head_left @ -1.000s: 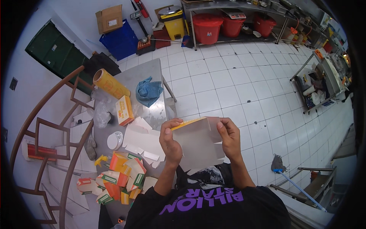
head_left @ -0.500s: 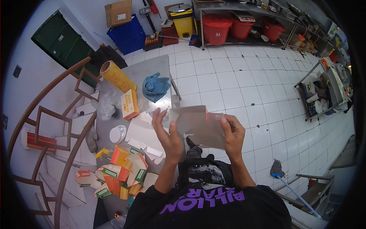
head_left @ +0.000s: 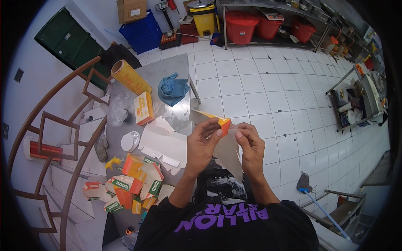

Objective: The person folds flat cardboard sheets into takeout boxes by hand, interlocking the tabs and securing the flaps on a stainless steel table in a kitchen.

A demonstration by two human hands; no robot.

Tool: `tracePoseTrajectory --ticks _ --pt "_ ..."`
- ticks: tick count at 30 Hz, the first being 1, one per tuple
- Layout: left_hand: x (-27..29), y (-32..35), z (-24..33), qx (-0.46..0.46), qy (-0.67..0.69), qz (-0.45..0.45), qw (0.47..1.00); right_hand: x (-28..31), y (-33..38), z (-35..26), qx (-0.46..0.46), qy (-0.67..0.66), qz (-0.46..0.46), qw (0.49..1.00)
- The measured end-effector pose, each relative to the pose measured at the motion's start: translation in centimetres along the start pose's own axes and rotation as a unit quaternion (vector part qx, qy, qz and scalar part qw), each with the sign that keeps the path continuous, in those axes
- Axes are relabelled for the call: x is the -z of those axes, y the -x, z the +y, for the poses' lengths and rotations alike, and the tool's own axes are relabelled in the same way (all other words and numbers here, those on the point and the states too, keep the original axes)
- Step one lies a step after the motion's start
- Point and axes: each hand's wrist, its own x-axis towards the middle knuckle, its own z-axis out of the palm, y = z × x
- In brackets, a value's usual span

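Between my hands, in front of my body, is a thin cardboard food carton (head_left: pixel 230 150), partly folded, with its plain grey inside toward me and an orange-yellow printed corner up. My left hand (head_left: pixel 200 146) pinches that printed corner between thumb and fingers. Opposite it, my right hand (head_left: pixel 252 146) grips the carton's other edge at a small flap. White flat carton blanks (head_left: pixel 161 140) lie on the metal table to my left. Nearer me on that table is a loose pile of folded orange, yellow and green cartons (head_left: pixel 136 180).
On the metal table (head_left: pixel 173 67) stand a yellow film roll (head_left: pixel 130 77), a small orange-white box (head_left: pixel 144 108), a blue cloth (head_left: pixel 173 90), a plastic bag (head_left: pixel 115 113) and a round white item (head_left: pixel 130 141). A brown metal railing (head_left: pixel 75 180) curves along the left.
My left hand has moved right and closed on the carton's corner. The carton has been turned and bent, so its printed side now shows. My right hand has shifted slightly left.
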Motion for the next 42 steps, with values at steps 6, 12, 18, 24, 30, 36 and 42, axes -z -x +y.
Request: tracePoseTrajectory --ticks 6,12,18,24,30,36,42 --pt "0.0 0.4 -0.5 -0.05 0.022 -0.012 0.998 -0.7 0.4 -0.3 -0.004 -0.024 -0.021 0.999" --pt "0.3 0.3 -0.8 -0.065 0.067 -0.009 0.996 -1.0 0.3 -0.1 0.001 -0.018 -0.036 0.999" --pt "0.6 0.5 -1.0 -0.052 0.133 -0.012 0.99 -1.8 0.8 0.0 0.06 0.061 -0.031 0.996" --pt "0.8 0.5 -1.9 -0.112 0.072 0.017 0.991 -2.2 0.8 0.5 0.081 0.017 -0.012 0.997" --pt "0.2 0.7 -1.1 -0.109 0.085 0.018 0.99 -2.9 0.7 0.6 0.091 -0.014 -0.005 0.996" --pt "-0.2 1.7 0.2 -0.08 0.019 -0.007 0.997 -1.6 0.7 1.5 0.149 0.139 0.032 0.978" --pt "1.5 3.8 1.9 -0.348 -0.305 0.034 0.886 2.2 -0.6 1.3 0.063 0.065 0.197 0.976"
